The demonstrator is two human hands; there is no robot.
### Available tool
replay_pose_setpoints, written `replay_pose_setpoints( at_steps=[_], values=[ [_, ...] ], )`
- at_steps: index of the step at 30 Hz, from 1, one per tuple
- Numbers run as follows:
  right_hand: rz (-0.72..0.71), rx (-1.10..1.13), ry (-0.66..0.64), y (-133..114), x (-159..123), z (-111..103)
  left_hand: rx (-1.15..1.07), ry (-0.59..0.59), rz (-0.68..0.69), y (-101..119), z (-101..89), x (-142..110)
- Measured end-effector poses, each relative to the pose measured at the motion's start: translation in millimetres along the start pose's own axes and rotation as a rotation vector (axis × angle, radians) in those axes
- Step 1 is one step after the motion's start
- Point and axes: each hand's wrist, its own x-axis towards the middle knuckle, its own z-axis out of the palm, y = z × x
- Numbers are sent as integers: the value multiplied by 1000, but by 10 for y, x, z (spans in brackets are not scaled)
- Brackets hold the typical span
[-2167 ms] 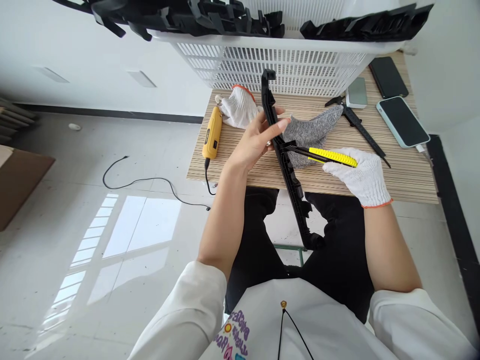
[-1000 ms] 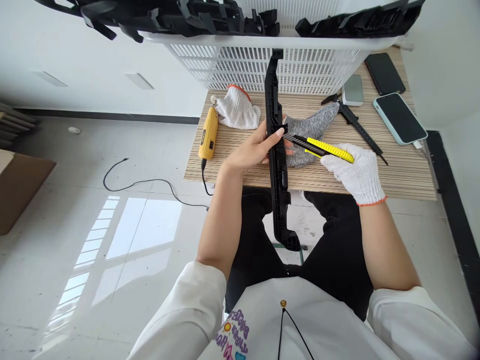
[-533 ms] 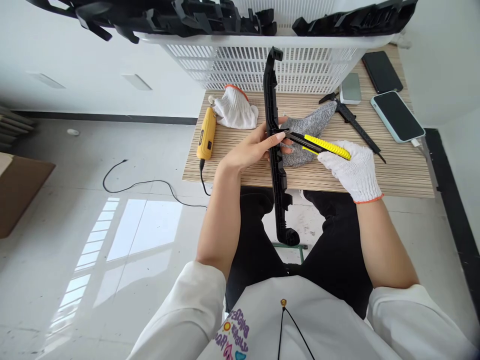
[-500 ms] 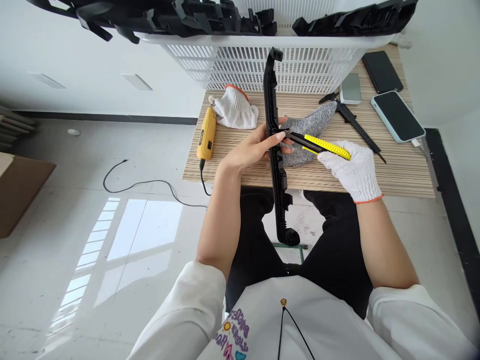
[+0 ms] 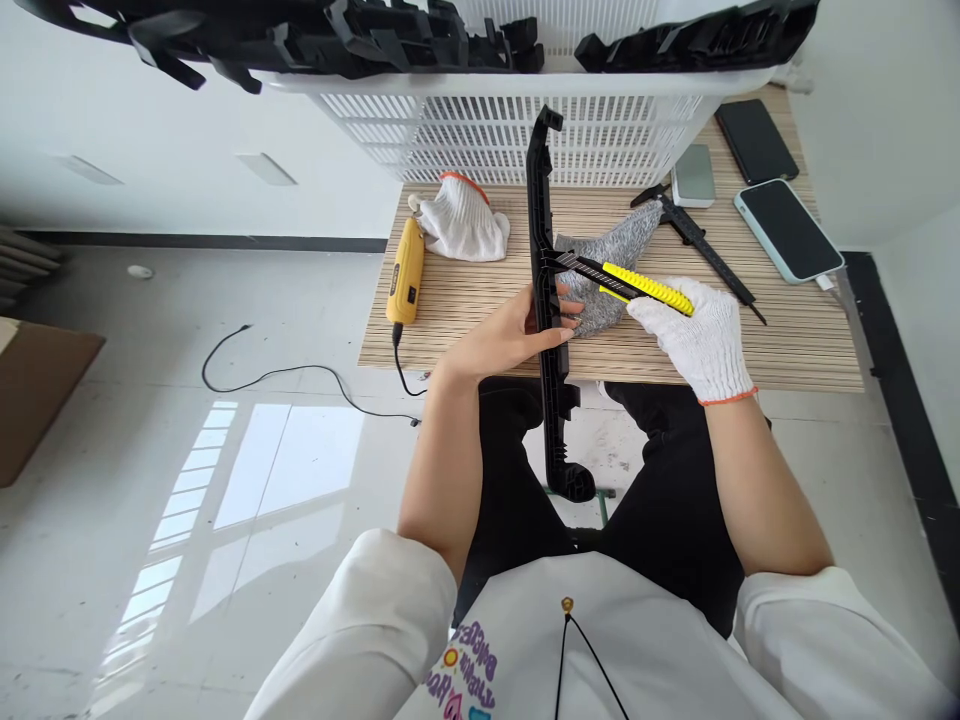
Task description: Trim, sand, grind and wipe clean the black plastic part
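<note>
My bare left hand (image 5: 514, 332) is wrapped round a long black plastic part (image 5: 553, 385), which it holds lengthwise in front of me, partly over the table edge. In a white knit glove, my right hand (image 5: 697, 335) grips a yellow utility knife (image 5: 649, 288). The knife's extended blade points left and meets the part above my left fingers. Whether it cuts into the plastic I cannot tell. Behind the blade and my fingertips lies a grey knit cloth (image 5: 600, 250) on the wooden table (image 5: 465, 310).
A white basket (image 5: 480, 130) with more black parts across its rim stands at the back. To the left are a yellow corded tool (image 5: 406, 272) and a white glove (image 5: 465, 220). Calipers (image 5: 705, 250), a small grey box (image 5: 694, 175) and two phones (image 5: 789, 228) lie right.
My left hand has slid down the black part, toward me. The knife blade now reaches the part where my left thumb was. The view has shifted slightly.
</note>
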Motion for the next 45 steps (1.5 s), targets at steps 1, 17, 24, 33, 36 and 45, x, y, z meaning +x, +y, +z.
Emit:
replay_pose_setpoints(
  at_steps=[1, 17, 24, 33, 36, 45],
  values=[
    [3, 1, 3, 1, -3, 2, -1, 8, 4, 1, 9, -15],
    [-18, 99, -108, 51, -3, -8, -48, 28, 74, 3, 56, 15],
    [22, 189, -145, 80, -10, -38, -160, 51, -18, 20, 37, -34],
    [67, 240, -93, 91, 16, 4, -201, -109, -51, 64, 70, -73],
    [89, 318, -84, 106, -3, -26, -216, -255, -31, 33, 39, -90],
    [-56, 310, -169, 203, -136, -98, -294, -343, 134, -11, 1, -108]
  ],
)
